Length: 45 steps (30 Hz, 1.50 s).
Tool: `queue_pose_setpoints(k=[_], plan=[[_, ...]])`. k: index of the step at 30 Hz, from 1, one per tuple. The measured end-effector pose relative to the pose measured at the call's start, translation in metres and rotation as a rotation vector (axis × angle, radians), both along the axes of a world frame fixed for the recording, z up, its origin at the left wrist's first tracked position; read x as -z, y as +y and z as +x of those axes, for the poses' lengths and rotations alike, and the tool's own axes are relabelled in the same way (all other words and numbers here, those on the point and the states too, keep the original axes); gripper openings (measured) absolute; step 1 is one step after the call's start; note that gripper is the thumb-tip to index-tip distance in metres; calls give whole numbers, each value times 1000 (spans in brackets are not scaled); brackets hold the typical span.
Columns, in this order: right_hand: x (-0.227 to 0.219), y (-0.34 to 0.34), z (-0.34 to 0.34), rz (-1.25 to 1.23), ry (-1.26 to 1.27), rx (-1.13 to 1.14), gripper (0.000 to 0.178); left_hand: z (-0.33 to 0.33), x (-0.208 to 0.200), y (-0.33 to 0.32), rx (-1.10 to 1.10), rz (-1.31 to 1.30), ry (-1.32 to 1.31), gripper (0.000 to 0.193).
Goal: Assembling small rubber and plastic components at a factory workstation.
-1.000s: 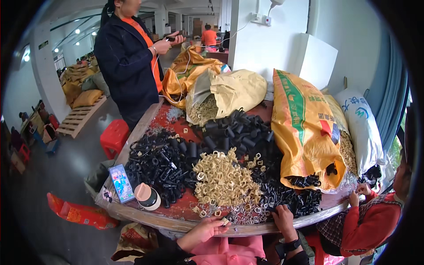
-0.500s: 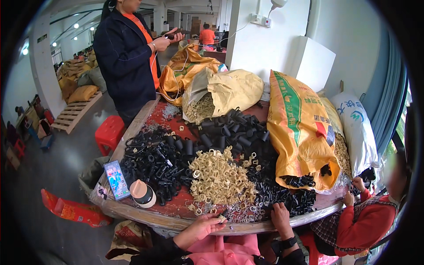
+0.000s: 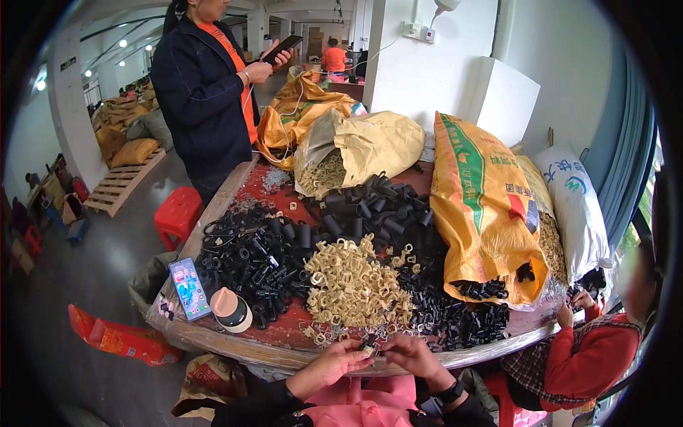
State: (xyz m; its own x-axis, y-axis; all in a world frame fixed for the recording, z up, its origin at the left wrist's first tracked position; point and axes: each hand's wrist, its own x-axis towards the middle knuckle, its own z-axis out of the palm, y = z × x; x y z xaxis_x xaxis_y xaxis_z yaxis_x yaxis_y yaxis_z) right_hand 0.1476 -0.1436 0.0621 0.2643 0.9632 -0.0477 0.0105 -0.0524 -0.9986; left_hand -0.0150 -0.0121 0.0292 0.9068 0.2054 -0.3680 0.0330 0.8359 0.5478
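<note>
At the table's near edge, my left hand pinches a small beige plastic piece with a black part on it. My right hand has come up close beside it, fingers pressed together; whatever they hold is too small to make out. Just beyond both hands lies a heap of beige plastic clips, with small pale rings scattered along its front. Small black plastic parts are piled to the right, and more black fittings to the left. Larger black tube pieces lie behind.
A phone and a cup with a peach lid stand at the left. An orange woven sack and a cream sack rest on the table. One person stands beyond; another in red sleeves works at the right.
My right hand has moved left from the black parts to meet my left hand. The left hand stays nearly in place with its piece. The standing person's phone has tilted upward.
</note>
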Motion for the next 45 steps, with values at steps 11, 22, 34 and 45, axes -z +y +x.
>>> queue_pose_setpoints(k=[11, 22, 34, 45], plan=[[-10, 19, -33, 259, -565, 123, 16, -3, 6, -1, 20, -15, -78, 22], [1, 16, -33, 283, -630, 205, 25, -5, 5, -2, 64, -61, -134, 23], [2, 17, -34, 376, -815, 198, 31, -3, 4, -5, 60, -27, -140, 24], [6, 16, -34, 398, -875, 149, 36, -4, -3, -4, 68, 73, -119, 23]])
